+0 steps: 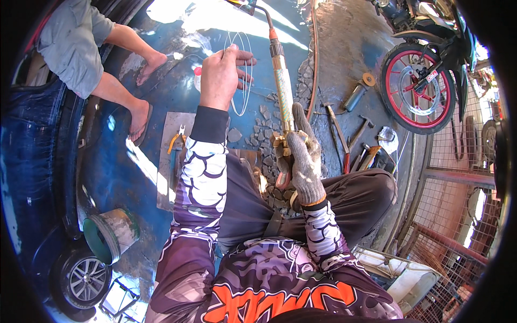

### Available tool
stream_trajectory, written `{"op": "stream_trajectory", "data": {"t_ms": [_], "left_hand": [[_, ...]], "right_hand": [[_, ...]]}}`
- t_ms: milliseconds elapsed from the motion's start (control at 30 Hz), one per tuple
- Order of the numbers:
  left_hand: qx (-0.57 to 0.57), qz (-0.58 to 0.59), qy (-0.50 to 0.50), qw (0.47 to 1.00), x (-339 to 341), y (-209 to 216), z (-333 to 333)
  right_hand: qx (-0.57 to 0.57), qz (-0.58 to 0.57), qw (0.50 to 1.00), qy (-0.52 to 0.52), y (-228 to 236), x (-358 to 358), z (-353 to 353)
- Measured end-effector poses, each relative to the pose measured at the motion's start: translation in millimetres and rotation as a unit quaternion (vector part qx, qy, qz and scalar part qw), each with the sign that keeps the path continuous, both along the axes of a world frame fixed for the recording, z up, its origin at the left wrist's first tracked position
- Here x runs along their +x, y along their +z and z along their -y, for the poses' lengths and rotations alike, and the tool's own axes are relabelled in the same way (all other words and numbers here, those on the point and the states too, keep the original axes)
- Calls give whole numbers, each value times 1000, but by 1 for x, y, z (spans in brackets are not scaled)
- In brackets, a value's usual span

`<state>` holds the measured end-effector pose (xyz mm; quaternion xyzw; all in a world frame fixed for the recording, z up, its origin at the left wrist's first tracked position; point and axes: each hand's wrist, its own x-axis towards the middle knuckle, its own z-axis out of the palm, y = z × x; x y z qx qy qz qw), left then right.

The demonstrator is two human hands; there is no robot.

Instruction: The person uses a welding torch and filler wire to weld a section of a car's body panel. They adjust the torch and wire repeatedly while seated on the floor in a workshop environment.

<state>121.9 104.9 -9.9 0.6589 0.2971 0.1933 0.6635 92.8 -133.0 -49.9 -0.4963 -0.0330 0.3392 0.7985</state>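
My bare left hand (219, 81) is raised at the upper middle, pinching a loose coil of thin pale wire (240, 114) between thumb and forefinger. The other fingers stick out to the right past the loops. In a grey knitted glove, my right hand (307, 169) grips the brass valve end of a gas torch (283, 94). The torch has a long pale patterned handle. Its thin bent neck (267, 17) points away toward the top edge, where a small yellow and dark thing is cut off. Broken stones (264, 129) lie under and beside the torch.
Pliers with orange handles (175, 141) lie on a metal plate (168, 126) at left. Right of my knee are a hammer (361, 132) and a dark cylinder (355, 97). A motorcycle wheel (417, 89), a bucket (124, 229) and another person's legs (121, 99) surround me.
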Motion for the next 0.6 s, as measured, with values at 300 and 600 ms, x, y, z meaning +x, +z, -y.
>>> {"op": "stream_trajectory", "data": {"t_ms": [300,600], "left_hand": [[1,1,-2,1000,-2,2,1],[-2,0,-5,1000,-1,1,-1]], "right_hand": [[18,-1,1000,-11,-2,-2,1],[27,-17,999,-9,1,-2,-1]]}}
